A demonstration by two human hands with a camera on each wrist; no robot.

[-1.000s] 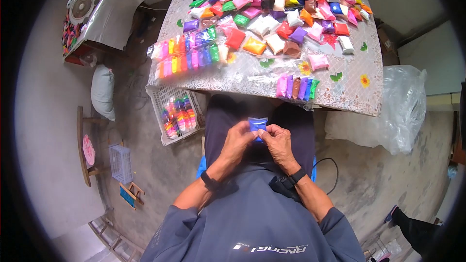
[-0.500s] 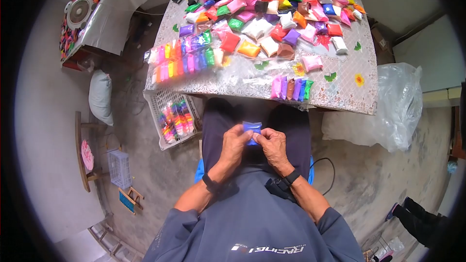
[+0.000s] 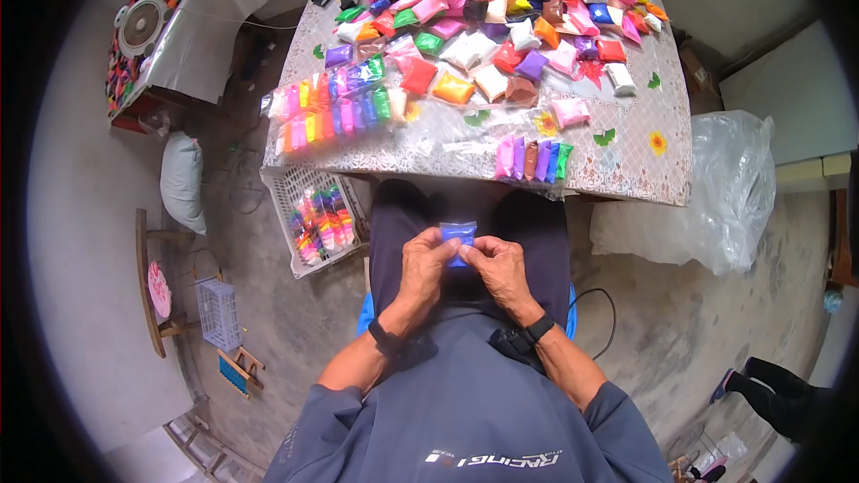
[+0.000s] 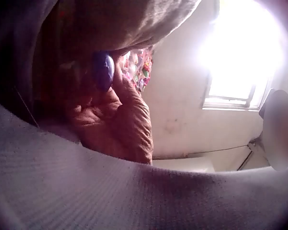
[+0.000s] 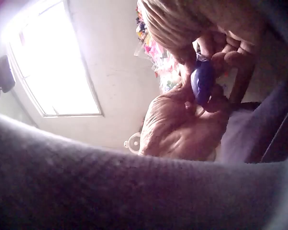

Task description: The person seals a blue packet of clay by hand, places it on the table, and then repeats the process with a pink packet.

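Above the lap, both hands pinch one small blue packet point(image 3: 458, 234) between thumbs and fingers. The left hand point(image 3: 423, 270) grips its left side and the right hand point(image 3: 501, 274) its lower right side, thumb tips nearly meeting on its face. In the left wrist view the blue packet point(image 4: 103, 71) shows edge-on above the left palm point(image 4: 116, 120). The right wrist view has the packet point(image 5: 203, 82) between the fingers of both hands. On the table's near edge lies a row of slim coloured packets point(image 3: 531, 159).
A patterned table point(image 3: 626, 161) carries a large pile of coloured packets point(image 3: 483, 0) and clear bags of packets point(image 3: 335, 112) at its left. A white crate point(image 3: 313, 219) of packets stands left of the knees. Clear plastic sheeting point(image 3: 716, 197) is at right.
Both hands and the blue packet have shifted slightly left in the head view, as has the table. The two-handed hold on the packet continues. At lower right, another person's legs show more.
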